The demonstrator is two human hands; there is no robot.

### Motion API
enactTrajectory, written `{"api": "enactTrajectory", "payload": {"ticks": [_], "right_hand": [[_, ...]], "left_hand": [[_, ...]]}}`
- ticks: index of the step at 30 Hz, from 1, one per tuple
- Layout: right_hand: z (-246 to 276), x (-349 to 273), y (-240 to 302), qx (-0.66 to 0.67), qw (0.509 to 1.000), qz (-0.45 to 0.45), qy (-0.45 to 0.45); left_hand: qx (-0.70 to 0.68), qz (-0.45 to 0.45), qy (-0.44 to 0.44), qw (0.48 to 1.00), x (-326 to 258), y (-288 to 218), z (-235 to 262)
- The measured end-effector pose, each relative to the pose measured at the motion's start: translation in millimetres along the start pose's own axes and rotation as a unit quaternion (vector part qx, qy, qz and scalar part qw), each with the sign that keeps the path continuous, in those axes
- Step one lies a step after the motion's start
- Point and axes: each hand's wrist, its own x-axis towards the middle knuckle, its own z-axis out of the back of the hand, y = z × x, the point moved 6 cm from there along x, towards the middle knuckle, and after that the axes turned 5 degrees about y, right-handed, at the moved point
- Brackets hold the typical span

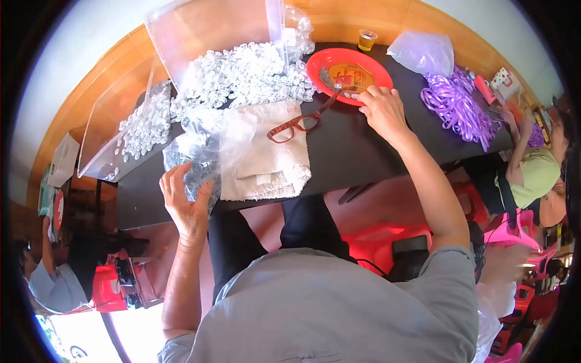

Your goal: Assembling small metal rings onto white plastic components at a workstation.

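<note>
My left hand (183, 201) is closed on the near side of a clear plastic bag (200, 158) of small dark grey pieces, thumb and fingers on either side of its edge. My right hand (384, 113) grips the near right rim of a red plate (327, 58), fingers bent and thumb inward. The plate has a printed yellow middle, and a few small dark grey pieces lie at its left. Brown-framed glasses (295, 128) rest on a folded cream towel (260, 166), one arm reaching the plate.
Many small clear plastic pieces (233, 75) heap before tipped clear bins (218, 30). A cup of yellow liquid (367, 40) stands behind the plate. Purple ribbons (455, 109) and a whitish bag (423, 51) lie right on the dark table (351, 154). Other people sit at both sides.
</note>
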Motion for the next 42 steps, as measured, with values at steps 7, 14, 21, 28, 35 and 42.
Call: {"api": "enactTrajectory", "payload": {"ticks": [7, 14, 21, 28, 35, 42], "right_hand": [[17.9, -28.5, 18.4, 0.014, 0.997, 0.069, -0.034], [46.9, -64.5, 31.5, 0.05, 0.992, 0.098, -0.061], [103.4, -47.9, 65.2, 0.119, 0.979, 0.077, -0.148], [127.3, 26.5, 175.6, 0.38, 0.903, 0.16, -0.121], [102.2, 97.0, 284.2, 0.356, 0.903, 0.237, -0.048], [215.3, 155.3, 309.5, 0.542, 0.8, 0.254, 0.031]], "left_hand": [[0.03, 0.035, -0.034, 0.998, 10.7, 10.5, 5.7], [0.113, -0.039, -0.019, 0.993, 47.8, 11.4, 3.2], [0.084, 0.067, 0.062, 0.992, 76.7, 62.5, -14.9], [-0.26, 0.128, -0.072, 0.954, 65.9, 62.6, 18.6], [-0.422, 0.17, -0.071, 0.888, 61.7, 66.4, 26.8], [-0.487, 0.105, -0.144, 0.855, 36.2, 74.2, 75.7]]}}
